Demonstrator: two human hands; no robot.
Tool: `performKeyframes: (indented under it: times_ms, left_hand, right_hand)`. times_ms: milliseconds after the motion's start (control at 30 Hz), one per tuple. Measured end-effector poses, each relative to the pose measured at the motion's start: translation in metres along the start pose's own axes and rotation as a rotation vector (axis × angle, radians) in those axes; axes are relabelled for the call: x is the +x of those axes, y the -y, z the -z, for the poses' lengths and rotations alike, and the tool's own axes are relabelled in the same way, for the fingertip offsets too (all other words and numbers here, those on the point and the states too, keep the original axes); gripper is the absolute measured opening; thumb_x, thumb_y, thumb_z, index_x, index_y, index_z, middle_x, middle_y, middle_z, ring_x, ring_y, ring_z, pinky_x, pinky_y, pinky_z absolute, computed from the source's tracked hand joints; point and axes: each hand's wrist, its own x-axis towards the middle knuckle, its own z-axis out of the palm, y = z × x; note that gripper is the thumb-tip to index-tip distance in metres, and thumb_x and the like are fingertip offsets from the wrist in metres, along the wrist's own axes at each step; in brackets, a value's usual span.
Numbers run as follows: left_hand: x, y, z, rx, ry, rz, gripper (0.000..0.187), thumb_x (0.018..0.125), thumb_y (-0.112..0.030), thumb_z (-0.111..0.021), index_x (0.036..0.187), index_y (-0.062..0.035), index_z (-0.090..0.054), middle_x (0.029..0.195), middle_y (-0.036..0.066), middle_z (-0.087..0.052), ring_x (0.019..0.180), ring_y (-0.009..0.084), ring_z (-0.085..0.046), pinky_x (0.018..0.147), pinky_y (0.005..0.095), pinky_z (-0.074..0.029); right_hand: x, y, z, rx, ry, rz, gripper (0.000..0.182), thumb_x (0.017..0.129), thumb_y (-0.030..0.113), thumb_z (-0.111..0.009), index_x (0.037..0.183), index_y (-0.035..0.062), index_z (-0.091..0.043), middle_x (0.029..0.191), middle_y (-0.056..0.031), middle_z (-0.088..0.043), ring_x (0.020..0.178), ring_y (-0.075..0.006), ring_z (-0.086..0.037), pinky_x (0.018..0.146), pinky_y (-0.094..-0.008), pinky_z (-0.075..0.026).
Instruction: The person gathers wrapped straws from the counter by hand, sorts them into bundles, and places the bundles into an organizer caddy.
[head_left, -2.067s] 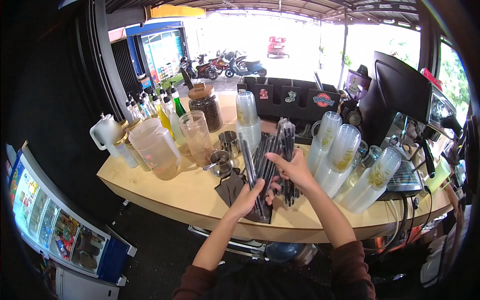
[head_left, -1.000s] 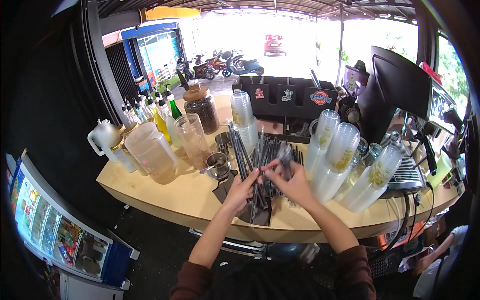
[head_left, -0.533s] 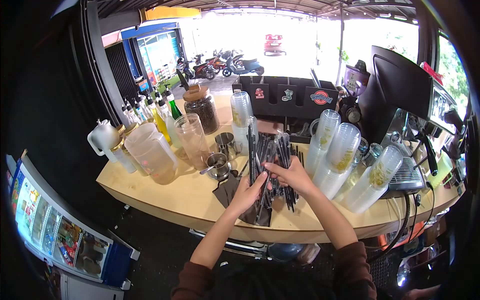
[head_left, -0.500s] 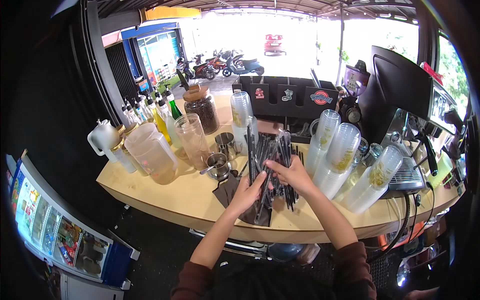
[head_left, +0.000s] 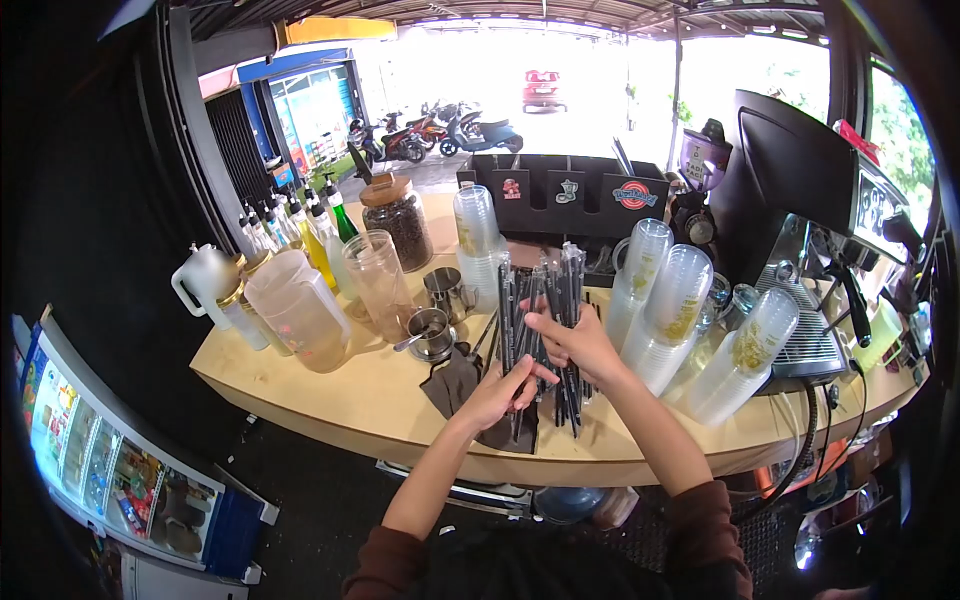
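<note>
A: Surroundings on the counter (head_left: 330,395)?

B: Left end: a white jug (head_left: 203,283), then a clear pitcher (head_left: 297,312) and a tall clear tumbler (head_left: 381,283). Behind these, a row of syrup bottles (head_left: 300,222) and a jar (head_left: 397,213) of dark beans with a wooden lid. Two small metal cups (head_left: 433,332) stand near the middle, a dark cloth (head_left: 462,390) lies toward the front edge. One cup stack (head_left: 476,245) stands upright behind the middle; three tilted cup stacks (head_left: 690,325) lean at the right side. A black organiser (head_left: 560,195) runs along the back edge, and a coffee machine (head_left: 800,200) fills the right end.

A: What crowds the hands?

B: The tilted stacks sit just right of the right hand; the metal cups just left of the left hand. The upright stack is directly behind the straws.

A: Straws, where?

B: A bundle of black straws (head_left: 540,320), roughly upright, over the middle of the counter above the cloth, lower ends near the front edge.

A: Grip state?

B: Right hand (head_left: 570,345): fingers closed around the bundle at mid-height, from the right. Left hand (head_left: 497,392): lower, near the front edge, fingers curled onto a few straws at the bundle's lower left. Both hands touch the bundle; the straw tops rise well above both.
</note>
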Motion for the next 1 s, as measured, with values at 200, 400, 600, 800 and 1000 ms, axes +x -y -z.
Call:
performKeyframes:
  times_ms: [200, 400, 600, 800, 1000]
  left_hand:
    - [-0.004, -0.004, -0.01, -0.014, -0.092, -0.053, 0.048, 0.091, -0.046, -0.03, 0.105, -0.003, -0.046, 0.063, 0.002, -0.051, 0.04, 0.0034, -0.025, 0.039, 0.0172, -0.023]
    - [-0.003, 0.005, -0.003, -0.193, -0.149, -0.13, 0.037, 0.093, -0.04, -0.027, 0.089, -0.0068, -0.042, 0.071, 0.007, -0.052, 0.041, 0.003, -0.026, 0.035, 0.016, -0.019]
    - [-0.004, 0.01, 0.001, -0.341, 0.081, -0.043, 0.042, 0.093, -0.043, -0.027, 0.086, -0.0061, -0.045, 0.056, -0.001, -0.038, 0.039, 0.0035, -0.023, 0.034, 0.0169, -0.018]
    - [-0.006, 0.011, -0.007, -0.472, 0.145, -0.002, 0.043, 0.09, -0.049, -0.026, 0.092, -0.0092, -0.043, 0.056, -0.002, -0.034, 0.04, 0.0038, -0.023, 0.034, 0.0177, -0.016]
    - [-0.006, 0.013, -0.01, -0.371, 0.056, -0.037, 0.039, 0.092, -0.045, -0.026, 0.092, -0.0091, -0.041, 0.061, -0.003, -0.033, 0.043, 0.0035, -0.022, 0.036, 0.0168, -0.017]
  right_hand:
    - [0.003, -0.007, 0.002, -0.048, -0.166, 0.089, 0.021, 0.082, 0.022, -0.06, 0.075, 0.0037, -0.05, 0.048, 0.0029, -0.043, 0.038, -0.005, -0.037, 0.038, -0.0214, -0.031]
    - [0.004, -0.008, 0.006, -0.022, -0.147, 0.187, 0.023, 0.085, 0.023, -0.055, 0.076, 0.0023, -0.051, 0.055, 0.001, -0.046, 0.044, -0.0072, -0.043, 0.042, -0.0214, -0.035]
    - [-0.004, 0.004, -0.002, -0.088, -0.042, 0.071, 0.023, 0.08, 0.014, -0.062, 0.091, -0.0021, -0.05, 0.053, 0.0042, -0.041, 0.04, -0.0023, -0.034, 0.036, -0.0194, -0.026]
    - [-0.006, 0.001, -0.004, -0.059, -0.08, 0.02, 0.025, 0.077, 0.013, -0.065, 0.091, -0.0023, -0.051, 0.053, 0.0049, -0.042, 0.038, -0.0015, -0.034, 0.034, -0.0191, -0.025]
    - [-0.007, -0.001, -0.006, -0.075, -0.127, 0.084, 0.024, 0.077, 0.014, -0.066, 0.088, -0.0001, -0.05, 0.052, 0.005, -0.042, 0.038, -0.0016, -0.035, 0.034, -0.019, -0.025]
